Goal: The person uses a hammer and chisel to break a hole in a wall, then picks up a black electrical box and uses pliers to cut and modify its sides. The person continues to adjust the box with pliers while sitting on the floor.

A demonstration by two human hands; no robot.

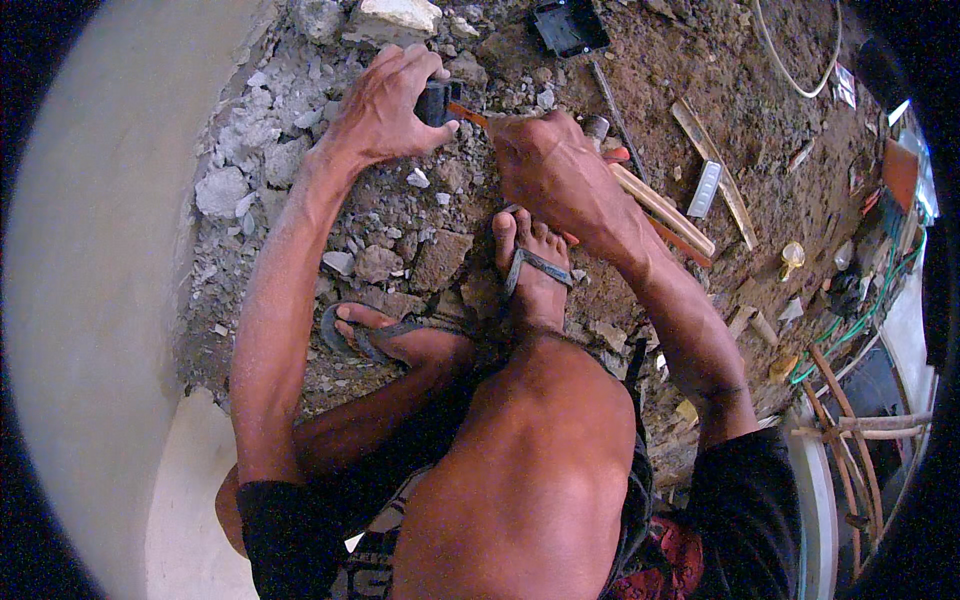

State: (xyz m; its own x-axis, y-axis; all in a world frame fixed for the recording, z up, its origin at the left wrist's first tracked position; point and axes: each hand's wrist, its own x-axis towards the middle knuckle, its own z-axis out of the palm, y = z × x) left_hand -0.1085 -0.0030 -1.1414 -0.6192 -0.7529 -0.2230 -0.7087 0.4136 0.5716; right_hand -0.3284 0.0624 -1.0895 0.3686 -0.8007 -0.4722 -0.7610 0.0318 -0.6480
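My left hand (378,112) is closed around a small black box (433,104), thumb and fingers on opposite sides of it. A thin orange strip (468,115) runs from the box to my right hand (552,168), which is closed on its other end. What kind of tool or piece the strip is, I cannot make out. Both hands are over the rubble, ahead of my sandalled right foot (538,288).
A plain wall (100,250) rises at the left, beside grey rubble (270,150). An open black plastic box (570,27) lies at the far side. Wooden sticks (715,170), a white slotted piece (705,190) and a pale cable (800,85) lie rightward. Green cord (860,318) is farther right.
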